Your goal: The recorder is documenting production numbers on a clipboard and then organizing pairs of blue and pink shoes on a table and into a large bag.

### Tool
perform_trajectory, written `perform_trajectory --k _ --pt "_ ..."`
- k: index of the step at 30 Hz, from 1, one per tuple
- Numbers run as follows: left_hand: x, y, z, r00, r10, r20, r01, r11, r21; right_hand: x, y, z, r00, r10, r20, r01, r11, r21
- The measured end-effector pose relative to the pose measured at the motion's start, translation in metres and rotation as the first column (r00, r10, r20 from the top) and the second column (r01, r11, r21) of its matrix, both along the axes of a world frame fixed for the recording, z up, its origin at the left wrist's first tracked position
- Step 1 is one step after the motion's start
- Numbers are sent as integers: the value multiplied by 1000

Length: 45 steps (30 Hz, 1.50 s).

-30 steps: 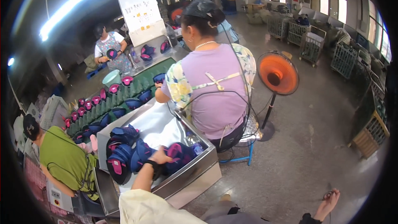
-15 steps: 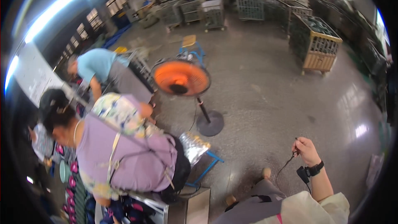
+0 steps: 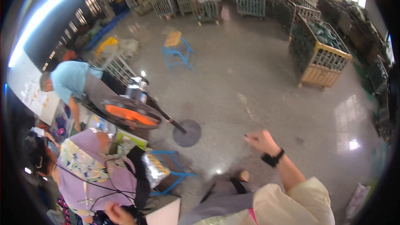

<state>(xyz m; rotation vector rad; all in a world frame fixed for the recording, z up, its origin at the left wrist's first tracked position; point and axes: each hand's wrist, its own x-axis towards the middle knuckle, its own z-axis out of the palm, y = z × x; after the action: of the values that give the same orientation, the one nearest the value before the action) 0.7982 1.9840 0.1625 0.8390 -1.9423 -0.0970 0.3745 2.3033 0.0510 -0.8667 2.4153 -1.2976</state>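
My right hand [image 3: 263, 141] is raised over the floor, its fingers closed. A small dark end of the black cord [image 3: 246, 136] pokes out at the fingertips; the rest of the cord is lost in blur. Around that wrist sits a black band [image 3: 273, 158]. Low on the left, my left hand [image 3: 118, 213] is partly in view beside a co-worker's back, fingers curled together. What it holds, if anything, I cannot make out. Black cables [image 3: 112, 189] run across the back of the lilac top [image 3: 77, 191] near it.
A co-worker in a blue shirt [image 3: 73, 79] bends over a table. An orange-centred fan [image 3: 131, 114] stands on a round base [image 3: 187, 133]. Nearby are a blue-legged stool [image 3: 177, 50], a blue frame [image 3: 177, 178] and a pale box [image 3: 164, 212]. Slatted carts [image 3: 325, 66] line the back.
My view has swung, shifting the co-workers leftward. My right hand now appears farther left, with less of the cord visible. My left hand has come into view, low on the left.
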Motion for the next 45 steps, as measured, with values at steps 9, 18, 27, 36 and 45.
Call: perform_trajectory --k 9,18,27,36,45 --pt "-295 81 -100 483 -865 138 536 417 734 -196 -51 10 927 -17 376 131 951 -280" --pt "-591 -11 -117 343 -939 -9 650 231 724 -365 -140 19 779 526 343 -519 846 -118" --pt "-793 -94 -202 296 -952 -75 300 18 954 -533 -270 16 553 681 480 -662 709 -244" --pt "-942 -257 -81 543 -633 -552 523 -259 812 -753 -474 -38 528 801 283 -822 566 -65" --pt "-1011 -436 -60 617 270 -739 711 210 671 -758 -719 -61 -54 686 726 -744 457 -487"
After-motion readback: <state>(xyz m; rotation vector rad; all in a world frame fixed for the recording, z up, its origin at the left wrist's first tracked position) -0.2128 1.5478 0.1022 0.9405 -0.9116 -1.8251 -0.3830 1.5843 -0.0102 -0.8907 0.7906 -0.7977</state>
